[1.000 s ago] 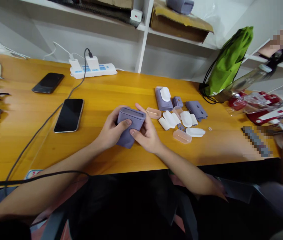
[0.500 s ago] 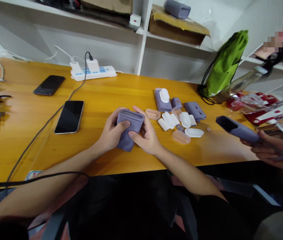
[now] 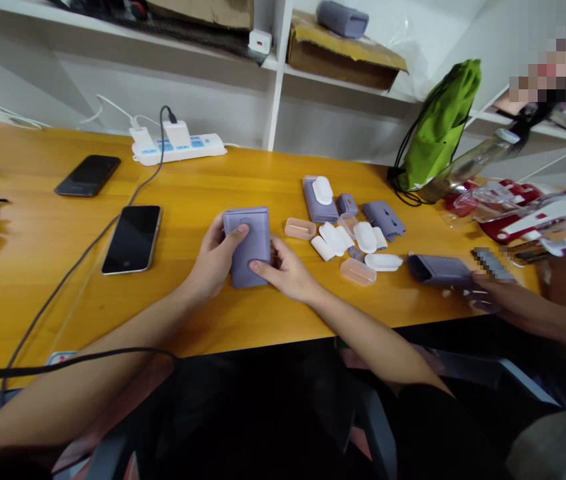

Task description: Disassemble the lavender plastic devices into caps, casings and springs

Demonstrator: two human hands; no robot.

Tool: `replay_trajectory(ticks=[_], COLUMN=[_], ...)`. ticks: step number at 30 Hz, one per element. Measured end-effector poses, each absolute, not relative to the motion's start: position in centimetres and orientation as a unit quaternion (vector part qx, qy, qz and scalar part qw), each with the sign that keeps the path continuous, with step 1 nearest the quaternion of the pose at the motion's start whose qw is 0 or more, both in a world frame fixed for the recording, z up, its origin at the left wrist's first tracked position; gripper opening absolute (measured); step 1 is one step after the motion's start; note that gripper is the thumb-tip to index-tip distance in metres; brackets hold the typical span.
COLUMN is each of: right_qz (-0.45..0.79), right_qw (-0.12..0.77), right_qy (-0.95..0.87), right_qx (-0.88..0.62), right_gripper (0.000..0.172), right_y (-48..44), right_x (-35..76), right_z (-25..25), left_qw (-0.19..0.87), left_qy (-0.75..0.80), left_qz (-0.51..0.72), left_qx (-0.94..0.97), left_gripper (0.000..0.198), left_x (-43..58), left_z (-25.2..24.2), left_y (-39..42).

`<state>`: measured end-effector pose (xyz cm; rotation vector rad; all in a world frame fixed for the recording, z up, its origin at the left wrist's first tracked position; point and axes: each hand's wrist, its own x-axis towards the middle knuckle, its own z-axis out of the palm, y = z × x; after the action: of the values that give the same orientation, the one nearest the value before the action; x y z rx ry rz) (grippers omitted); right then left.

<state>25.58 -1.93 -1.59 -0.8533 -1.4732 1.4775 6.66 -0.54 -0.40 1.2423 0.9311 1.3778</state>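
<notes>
A purple-grey plastic casing [image 3: 251,248] is held upright between my two hands, just above the wooden desk. My left hand [image 3: 217,257] grips its left side, thumb across the upper front face. From the right, my right hand [image 3: 287,268] holds the lower edge with its thumb on the front. My other fingers are partly hidden behind the casing. Right of my hands lie white oval plastic parts [image 3: 331,239], clear peach-coloured caps [image 3: 358,271] and another purple-grey casing [image 3: 317,208] with a white oval piece on it.
A co-worker's hand [image 3: 503,293] is by a purple-grey housing [image 3: 437,269] at the right. Two phones [image 3: 133,239] lie left, near a power strip [image 3: 183,149] with a cable across the desk. A green drawstring bag [image 3: 440,130] and a bottle [image 3: 477,163] stand at the back right.
The casing in my hands has tipped so its front face shows instead of its open top end. The co-worker's housing has come down to the desk.
</notes>
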Motion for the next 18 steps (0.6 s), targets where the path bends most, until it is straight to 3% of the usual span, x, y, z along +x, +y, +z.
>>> replay_trajectory(ticks=[4, 7, 11, 18], right_qz=[0.607, 0.593, 0.585, 0.575], right_qw=[0.449, 0.469, 0.494, 0.516], right_qy=[-0.554, -0.541, -0.518, -0.497], right_qx=[-0.35, -0.367, -0.382, -0.395], right_gripper=[0.066, 0.071, 0.08, 0.078], right_y=[-1.4, -0.9, -0.4, -0.2], right_x=[26.0, 26.5, 26.9, 27.4], right_z=[-1.0, -0.7, -0.8, -1.4], left_qw=[0.518, 0.562, 0.59, 0.579], left_qy=[0.371, 0.349, 0.366, 0.359], left_qz=[0.56, 0.523, 0.485, 0.454], left_qx=[0.53, 0.538, 0.532, 0.574], left_gripper=[0.052, 0.066, 0.064, 0.055], left_x=[6.3, 5.7, 4.8, 4.3], left_z=[-0.2, -0.7, -1.4, -0.8], left_y=[-0.4, -0.3, -0.1, -0.3])
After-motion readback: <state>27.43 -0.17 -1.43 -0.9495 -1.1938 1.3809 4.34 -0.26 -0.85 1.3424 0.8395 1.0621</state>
